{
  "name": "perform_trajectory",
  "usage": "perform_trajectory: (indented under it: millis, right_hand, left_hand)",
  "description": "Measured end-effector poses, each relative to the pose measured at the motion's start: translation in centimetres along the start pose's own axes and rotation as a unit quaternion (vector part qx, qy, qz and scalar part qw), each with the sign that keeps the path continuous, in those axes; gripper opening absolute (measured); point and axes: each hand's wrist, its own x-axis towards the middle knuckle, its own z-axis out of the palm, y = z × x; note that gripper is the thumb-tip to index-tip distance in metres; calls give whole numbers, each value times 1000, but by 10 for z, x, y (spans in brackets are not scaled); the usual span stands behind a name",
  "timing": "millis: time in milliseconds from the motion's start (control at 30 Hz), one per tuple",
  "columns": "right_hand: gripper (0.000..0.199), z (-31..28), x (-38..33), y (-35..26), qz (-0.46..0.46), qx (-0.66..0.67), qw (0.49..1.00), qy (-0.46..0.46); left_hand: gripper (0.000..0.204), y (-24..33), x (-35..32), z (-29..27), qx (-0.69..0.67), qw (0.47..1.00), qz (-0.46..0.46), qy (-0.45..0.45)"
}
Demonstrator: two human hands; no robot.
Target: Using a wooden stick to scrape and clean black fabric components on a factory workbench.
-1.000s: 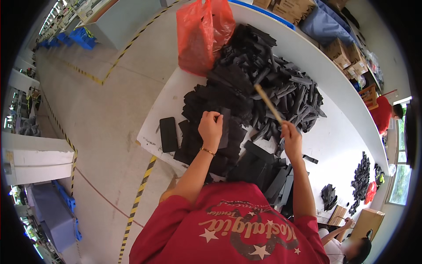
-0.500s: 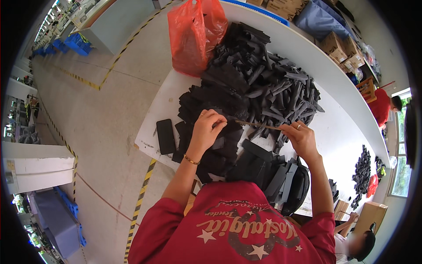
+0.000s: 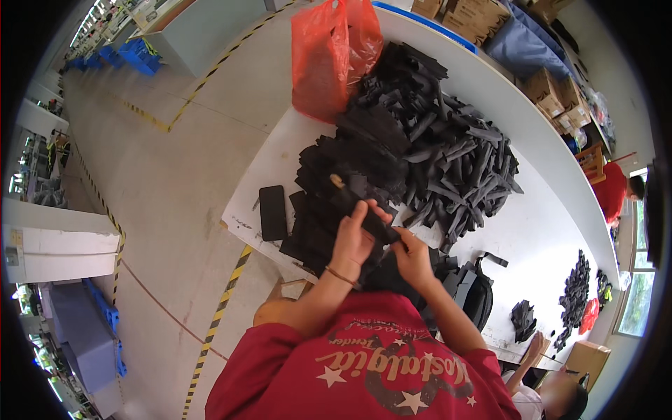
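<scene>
Black piece [image 3: 379,228]: centre of frame. Left hand [image 3: 355,238] and right hand [image 3: 413,257] each have a closed grip on it. Judged light, soft and pliable (the pale-tipped stick [image 3: 337,181] probably lends stiffness); take hold near the ends.

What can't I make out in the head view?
Head view:
Stick: mostly hidden by the black piece.
Black piece's near end: hidden by the right hand.
Red bag: top cut off by upper edge; contents obscured by its plastic.
Dark pile: base buried under upper pieces.
</scene>
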Motion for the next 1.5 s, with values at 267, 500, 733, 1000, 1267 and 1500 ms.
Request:
perform_trajectory:
  millis: [267,500,733,1000,1267,1500]
  right_hand:
    - [13,32,-27,8,-28,-30,995,86]
    - [11,6,-69,6,86,-34,995,-20]
    - [14,-52,-126,8,120,-70,988,-69]
    - [11,1,-34,-21,-81,-21,977,195]
    - [7,-37,5,-16,-30,73,992,97]
    - [8,-48,20,-26,-113,-40,975,188]
  left_hand:
    - [23,3,2,19,30,992,45,116]
    - [22,20,17,10,72,980,66,174]
    - [28,26,28,7,67,990,53,114]
    - [22,-32,32,7,-96,990,-20,102]
    - [47,3,12,20,571,805,155,-43]
    - [31,-19,-17,60,538,817,-48,-202]
